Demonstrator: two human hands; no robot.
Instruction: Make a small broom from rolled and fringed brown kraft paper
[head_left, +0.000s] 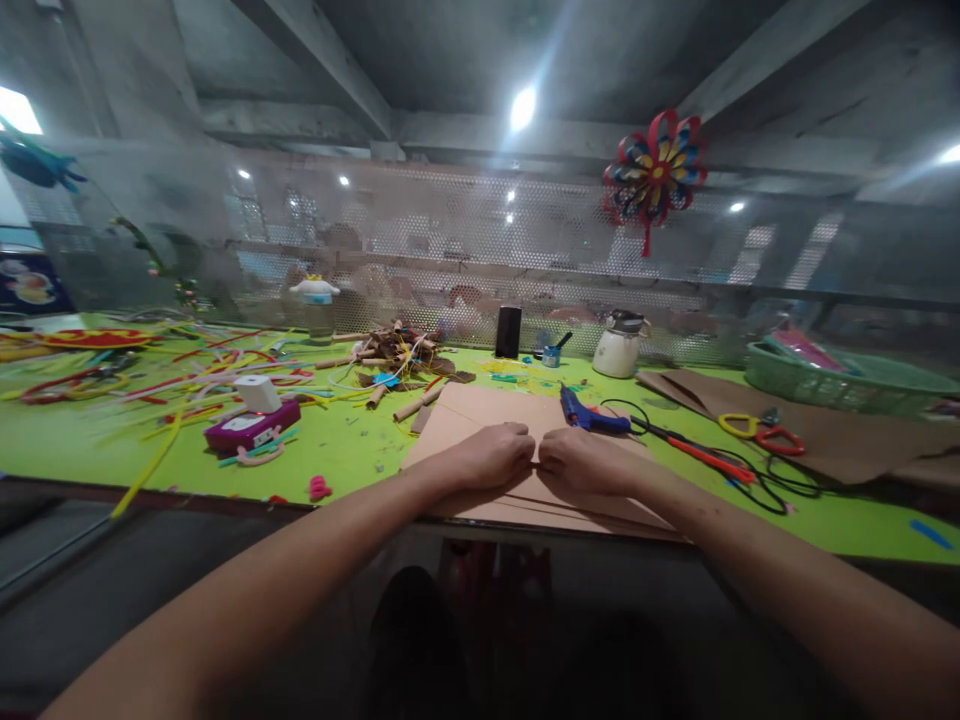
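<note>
While both hands (496, 455) (589, 461) pinch dark sliver (535, 465) — flat cardboard (480, 405) lies beneath.

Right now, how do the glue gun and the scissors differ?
Colour: the glue gun is mostly blue; the scissors have one yellow and one orange-red handle loop.
Shape: the glue gun has a solid body and handle; the scissors end in two open loops.
Place: the glue gun lies close to the right hand; the scissors lie farther right, by the brown paper.
Shared: neither is held.
</note>
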